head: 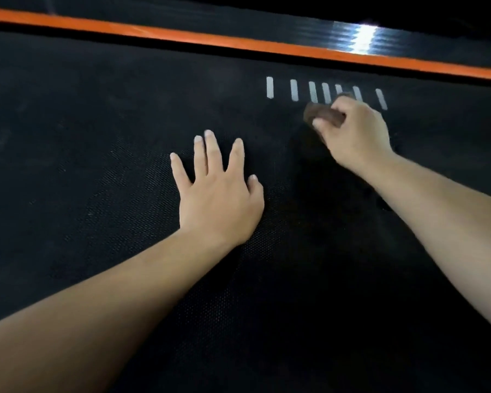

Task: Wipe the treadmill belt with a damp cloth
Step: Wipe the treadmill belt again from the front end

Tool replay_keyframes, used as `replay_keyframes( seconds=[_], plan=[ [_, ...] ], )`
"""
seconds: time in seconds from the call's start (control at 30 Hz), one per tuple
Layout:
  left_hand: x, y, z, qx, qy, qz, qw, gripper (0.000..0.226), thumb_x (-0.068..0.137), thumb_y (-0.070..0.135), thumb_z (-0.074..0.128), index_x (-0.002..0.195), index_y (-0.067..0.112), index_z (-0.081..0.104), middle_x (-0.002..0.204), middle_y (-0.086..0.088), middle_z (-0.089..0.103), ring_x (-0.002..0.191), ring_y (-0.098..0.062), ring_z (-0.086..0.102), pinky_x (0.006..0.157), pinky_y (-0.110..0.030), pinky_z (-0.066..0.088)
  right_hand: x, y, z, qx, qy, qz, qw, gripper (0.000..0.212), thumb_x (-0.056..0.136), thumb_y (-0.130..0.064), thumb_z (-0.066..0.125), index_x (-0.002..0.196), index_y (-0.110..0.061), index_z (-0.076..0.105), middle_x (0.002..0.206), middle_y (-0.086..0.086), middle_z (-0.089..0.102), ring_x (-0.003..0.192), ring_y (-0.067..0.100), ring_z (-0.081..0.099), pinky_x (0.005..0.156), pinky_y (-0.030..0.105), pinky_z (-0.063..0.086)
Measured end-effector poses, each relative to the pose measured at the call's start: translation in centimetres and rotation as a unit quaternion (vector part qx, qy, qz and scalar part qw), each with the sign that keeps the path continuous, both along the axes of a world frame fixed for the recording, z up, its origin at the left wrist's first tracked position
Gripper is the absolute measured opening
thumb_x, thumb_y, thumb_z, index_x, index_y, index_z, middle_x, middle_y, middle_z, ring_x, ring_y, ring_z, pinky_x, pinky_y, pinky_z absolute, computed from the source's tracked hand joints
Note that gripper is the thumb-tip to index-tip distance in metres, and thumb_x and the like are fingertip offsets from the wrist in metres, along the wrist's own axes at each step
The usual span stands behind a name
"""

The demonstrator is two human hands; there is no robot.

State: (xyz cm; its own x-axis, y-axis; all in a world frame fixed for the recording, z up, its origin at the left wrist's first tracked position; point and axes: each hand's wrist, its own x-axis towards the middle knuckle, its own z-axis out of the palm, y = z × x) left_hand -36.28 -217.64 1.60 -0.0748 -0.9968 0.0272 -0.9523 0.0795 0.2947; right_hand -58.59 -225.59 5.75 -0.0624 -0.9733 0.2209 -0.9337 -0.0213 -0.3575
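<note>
The black textured treadmill belt (97, 194) fills most of the view. My left hand (219, 194) lies flat on the belt near the middle, fingers spread and straight. My right hand (355, 131) grips a small bunched brown cloth (321, 113) and holds it against the belt at the upper right, just below a row of several short white marks (295, 90) printed on the belt. Most of the cloth is hidden under my fingers.
An orange stripe (182, 35) runs along the far edge of the belt, with a black side rail (238, 21) behind it. A bright glare spot (363, 38) sits on the rail at the upper right.
</note>
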Motion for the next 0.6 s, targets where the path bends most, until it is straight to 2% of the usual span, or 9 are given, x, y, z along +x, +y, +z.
replay_keyframes(
  seconds=[0.07,0.17,0.23,0.3,0.4,0.47,0.6],
  plan=[
    [-0.2,-0.2,-0.1,-0.006,-0.009,0.010,1.000,0.067,0.102,0.051,0.021,0.163,0.027,0.014,0.172,-0.017,-0.005,0.158,-0.037,-0.010,0.124,-0.063,-0.005,0.8,-1.0,-0.5,-0.011,0.000,0.002,1.000,0.022,0.089,-0.048,0.066,0.088,-0.027,0.058,0.092,-0.001,0.063,0.091,0.028,0.061,0.088,0.050,0.050],
    [-0.4,-0.1,-0.1,-0.005,-0.037,0.008,0.999,0.067,0.100,0.054,0.015,0.163,0.029,0.016,0.172,-0.015,0.003,0.158,-0.039,-0.007,0.124,-0.064,-0.003,2.1,1.7,-1.4,-0.007,-0.018,0.105,0.994,0.021,0.087,-0.043,0.070,0.090,-0.024,0.062,0.090,-0.003,0.060,0.085,0.021,0.057,0.084,0.041,0.044],
    [-0.5,-0.1,0.1,-0.002,-0.050,0.007,0.999,0.068,0.099,0.055,0.013,0.162,0.029,0.016,0.172,-0.015,0.005,0.157,-0.040,-0.006,0.124,-0.064,-0.002,1.7,1.5,-1.2,0.005,-0.026,0.139,0.990,0.021,0.088,-0.043,0.070,0.088,-0.024,0.062,0.087,-0.004,0.059,0.082,0.019,0.055,0.082,0.039,0.042],
    [-0.5,-0.1,0.2,0.002,-0.054,0.005,0.999,0.067,0.099,0.055,0.013,0.162,0.031,0.015,0.172,-0.014,0.005,0.158,-0.039,-0.006,0.124,-0.064,-0.003,1.5,-2.0,-0.8,-0.020,-0.004,0.103,0.994,0.022,0.089,-0.046,0.068,0.092,-0.025,0.062,0.091,-0.002,0.061,0.087,0.022,0.057,0.087,0.042,0.045],
    [-0.4,0.0,0.2,0.000,-0.052,-0.007,0.999,0.064,0.101,0.054,0.014,0.162,0.037,0.013,0.173,-0.010,0.003,0.158,-0.037,-0.007,0.124,-0.063,-0.004,1.3,-7.7,-0.4,-0.023,-0.014,-0.001,1.000,0.020,0.091,-0.048,0.062,0.095,-0.029,0.058,0.103,0.000,0.067,0.101,0.028,0.061,0.095,0.045,0.044],
    [-0.4,-0.1,0.3,0.000,-0.053,-0.009,0.999,0.064,0.101,0.054,0.013,0.162,0.038,0.013,0.173,-0.010,0.003,0.158,-0.037,-0.008,0.124,-0.063,-0.004,1.9,-8.4,-0.8,-0.019,-0.015,-0.012,1.000,0.021,0.091,-0.048,0.063,0.099,-0.029,0.060,0.107,0.001,0.067,0.104,0.029,0.060,0.095,0.045,0.044],
    [-0.5,0.0,0.5,0.005,-0.062,-0.005,0.998,0.065,0.100,0.054,0.010,0.163,0.038,0.010,0.173,-0.009,0.001,0.158,-0.035,-0.010,0.124,-0.062,-0.004,2.1,-5.0,-1.6,0.003,-0.037,0.110,0.993,0.019,0.088,-0.046,0.069,0.092,-0.028,0.062,0.096,-0.002,0.065,0.089,0.022,0.058,0.089,0.041,0.046]
  ],
)
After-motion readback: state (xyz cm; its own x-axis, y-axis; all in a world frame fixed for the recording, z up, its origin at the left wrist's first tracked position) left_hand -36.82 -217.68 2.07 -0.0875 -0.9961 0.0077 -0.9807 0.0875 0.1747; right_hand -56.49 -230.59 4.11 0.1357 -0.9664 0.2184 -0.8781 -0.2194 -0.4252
